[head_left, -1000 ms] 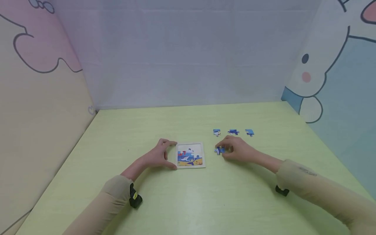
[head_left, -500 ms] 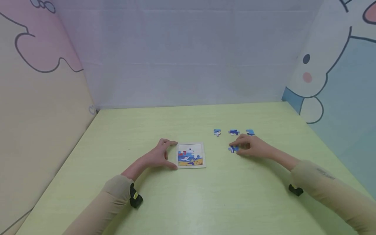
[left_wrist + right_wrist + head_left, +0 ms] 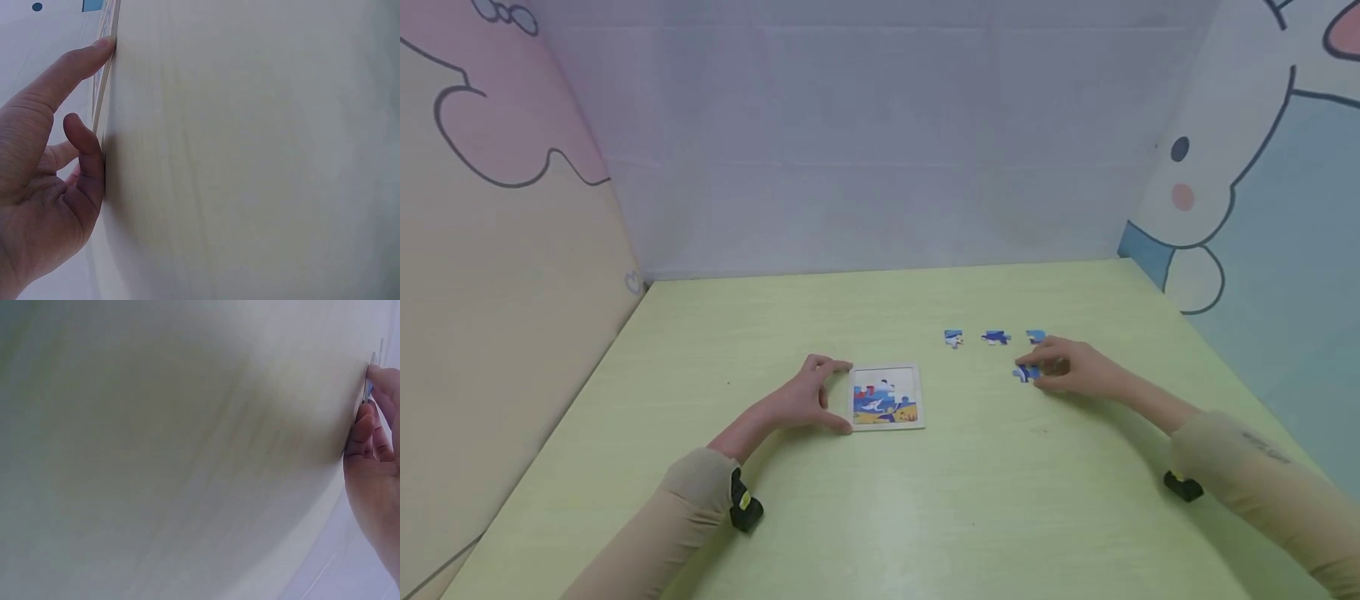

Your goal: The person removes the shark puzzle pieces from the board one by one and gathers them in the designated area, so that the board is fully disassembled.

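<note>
A square jigsaw tray (image 3: 921, 400) with a pale rim lies on the table, its lower part filled with a sea picture and its upper part bare. My left hand (image 3: 803, 397) holds it at the left side, thumb at the near corner and index finger at the far one. In the left wrist view, the thumb tip touches the tray's edge (image 3: 103, 94). Right of the tray, my right hand (image 3: 1078, 369) pinches a blue and white puzzle piece (image 3: 1024, 374) by its right side, at table level. The right wrist view shows only a sliver of that piece (image 3: 369, 389).
Behind the held piece, three more pieces lie in a row: a left one (image 3: 953, 338), a dark blue middle one (image 3: 996, 337) and a light blue right one (image 3: 1036, 336), close to the right hand. A pale wall panel (image 3: 880, 167) bounds the table (image 3: 880, 508) at the back.
My right hand has moved right and slightly away across the table, taking the pinched puzzle piece with it. The left hand and the tray have stayed where they were.
</note>
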Demonstrator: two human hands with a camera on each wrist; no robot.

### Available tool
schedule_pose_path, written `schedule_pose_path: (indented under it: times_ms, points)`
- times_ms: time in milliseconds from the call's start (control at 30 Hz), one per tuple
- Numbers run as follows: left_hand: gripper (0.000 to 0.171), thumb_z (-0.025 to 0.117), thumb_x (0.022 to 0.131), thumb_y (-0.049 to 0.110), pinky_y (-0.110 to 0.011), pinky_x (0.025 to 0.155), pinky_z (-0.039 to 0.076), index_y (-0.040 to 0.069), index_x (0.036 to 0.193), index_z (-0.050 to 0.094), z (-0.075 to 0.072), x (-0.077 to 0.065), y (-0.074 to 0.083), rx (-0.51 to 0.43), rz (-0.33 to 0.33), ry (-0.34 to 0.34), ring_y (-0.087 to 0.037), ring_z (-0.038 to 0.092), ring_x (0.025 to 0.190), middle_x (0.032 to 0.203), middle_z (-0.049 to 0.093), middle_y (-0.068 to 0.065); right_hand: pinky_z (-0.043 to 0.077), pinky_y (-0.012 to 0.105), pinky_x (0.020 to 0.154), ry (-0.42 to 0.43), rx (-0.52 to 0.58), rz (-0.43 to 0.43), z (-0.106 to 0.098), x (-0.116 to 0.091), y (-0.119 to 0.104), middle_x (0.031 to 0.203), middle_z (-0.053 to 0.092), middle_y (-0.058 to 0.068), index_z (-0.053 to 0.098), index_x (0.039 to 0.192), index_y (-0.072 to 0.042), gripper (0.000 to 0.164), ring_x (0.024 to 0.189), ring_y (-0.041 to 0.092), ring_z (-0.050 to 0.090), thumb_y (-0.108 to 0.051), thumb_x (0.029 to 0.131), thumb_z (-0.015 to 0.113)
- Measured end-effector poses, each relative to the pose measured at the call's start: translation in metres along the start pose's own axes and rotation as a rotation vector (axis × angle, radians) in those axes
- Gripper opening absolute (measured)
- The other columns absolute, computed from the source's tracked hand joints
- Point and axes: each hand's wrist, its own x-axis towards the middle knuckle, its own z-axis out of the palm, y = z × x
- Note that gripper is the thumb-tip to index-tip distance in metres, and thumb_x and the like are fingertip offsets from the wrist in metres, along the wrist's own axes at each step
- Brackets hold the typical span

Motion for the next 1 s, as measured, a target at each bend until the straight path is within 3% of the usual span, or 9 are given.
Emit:
schedule_pose_path:
  times_ms: [667, 1000]
  points:
    - [0.098, 0.090, 0.070, 0.036, -0.027, 0.068, 0.040, 0.019, 0.151, 0.037, 0.000, -0.001, -0.001, -0.004, 0.004, 0.003, -0.016, 0.048, 0.075, 0.146, 0.028, -0.013, 0.041, 0.022, 0.068, -0.013, 0.048, 0.101, -0.010, -0.020, 0.021, 0.099, 0.057, 0.001, 0.069, 0.124, -0.021, 0.038, 0.082, 0.010, 0.046, -0.018, 0.087, 0.074]
    - [0.098, 0.089, 0.071, 0.037, -0.026, 0.069, 0.041, 0.020, 0.152, 0.036, 0.001, 0.000, 0.000, 0.015, -0.004, 0.001, -0.015, 0.049, 0.077, 0.146, 0.028, -0.012, 0.040, 0.023, 0.068, -0.017, 0.093, 0.081, -0.012, -0.022, 0.027, 0.101, 0.058, 0.001, 0.069, 0.124, -0.018, 0.037, 0.081, 0.010, 0.046, -0.011, 0.088, 0.071]
